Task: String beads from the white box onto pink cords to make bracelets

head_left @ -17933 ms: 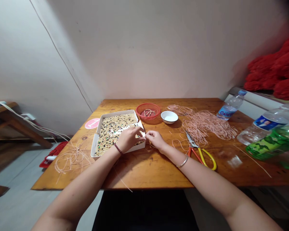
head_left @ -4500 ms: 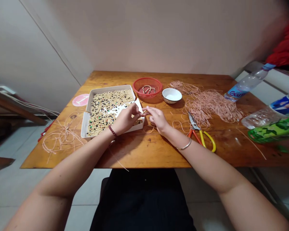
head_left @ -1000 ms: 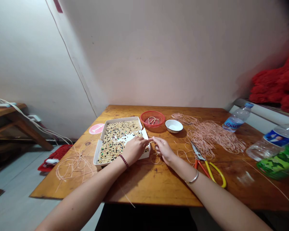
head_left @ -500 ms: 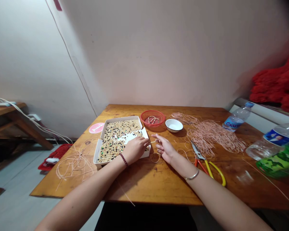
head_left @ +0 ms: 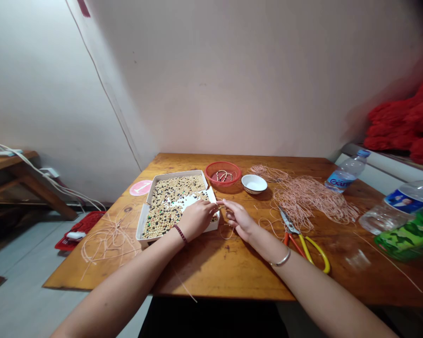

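Note:
My left hand (head_left: 198,218) reaches over the front right corner of a white box (head_left: 139,229) holding small beads (head_left: 164,216), mostly cream with black and a few green ones. Its fingers are pinched on the thin cord at the corner flap. Close against those fingertips is my right hand (head_left: 241,221), its fingers curled on the same beaded cord (head_left: 227,238), which loops down to the table below it. The few beads strung there are partly hidden by the fingers.
Behind the hands stand a red basket (head_left: 211,180) with a beaded strand (head_left: 225,175) and a white bowl (head_left: 254,182). To the right lie pink cord bundles (head_left: 312,197), yellow-and-orange-handled pliers (head_left: 305,244) and plastic bottles (head_left: 348,171). Loose cord (head_left: 105,241) lies at left.
My right hand has moved slightly left, so its fingertips now come close to the left ones. The beaded stretch that showed between the hands is mostly covered.

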Motion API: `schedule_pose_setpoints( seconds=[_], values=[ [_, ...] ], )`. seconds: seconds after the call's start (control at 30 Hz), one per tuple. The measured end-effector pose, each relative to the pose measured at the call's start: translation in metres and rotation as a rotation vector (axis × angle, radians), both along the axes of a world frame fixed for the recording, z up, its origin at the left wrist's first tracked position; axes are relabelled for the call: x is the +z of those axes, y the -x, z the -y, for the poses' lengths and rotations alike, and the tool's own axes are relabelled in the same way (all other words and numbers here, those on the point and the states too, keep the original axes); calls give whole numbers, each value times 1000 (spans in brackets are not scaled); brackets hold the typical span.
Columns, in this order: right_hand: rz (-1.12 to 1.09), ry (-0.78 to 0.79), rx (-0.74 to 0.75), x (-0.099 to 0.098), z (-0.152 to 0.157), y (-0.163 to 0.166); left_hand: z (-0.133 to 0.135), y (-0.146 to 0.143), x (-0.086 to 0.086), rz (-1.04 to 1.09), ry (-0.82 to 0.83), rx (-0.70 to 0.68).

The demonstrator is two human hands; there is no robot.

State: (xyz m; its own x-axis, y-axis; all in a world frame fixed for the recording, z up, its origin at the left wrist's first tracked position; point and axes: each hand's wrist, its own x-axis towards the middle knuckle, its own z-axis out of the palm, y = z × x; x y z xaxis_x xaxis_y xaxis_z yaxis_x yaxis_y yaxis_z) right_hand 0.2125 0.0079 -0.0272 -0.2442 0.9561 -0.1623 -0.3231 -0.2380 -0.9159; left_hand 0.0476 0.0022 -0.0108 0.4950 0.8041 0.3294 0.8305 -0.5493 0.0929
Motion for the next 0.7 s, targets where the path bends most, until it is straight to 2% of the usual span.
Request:
schedule_pose_setpoints(
  seconds=[0.27,0.47,0.7],
  values=[
    [54,-63,-111,1,-1,-1,2,0,3,-20,3,29],
    [50,0,-54,2,1,-1,0,0,0,12,2,-74],
    [49,31,-31,4,3,-1,0,1,-2,-10,-6,-57]
  ],
)
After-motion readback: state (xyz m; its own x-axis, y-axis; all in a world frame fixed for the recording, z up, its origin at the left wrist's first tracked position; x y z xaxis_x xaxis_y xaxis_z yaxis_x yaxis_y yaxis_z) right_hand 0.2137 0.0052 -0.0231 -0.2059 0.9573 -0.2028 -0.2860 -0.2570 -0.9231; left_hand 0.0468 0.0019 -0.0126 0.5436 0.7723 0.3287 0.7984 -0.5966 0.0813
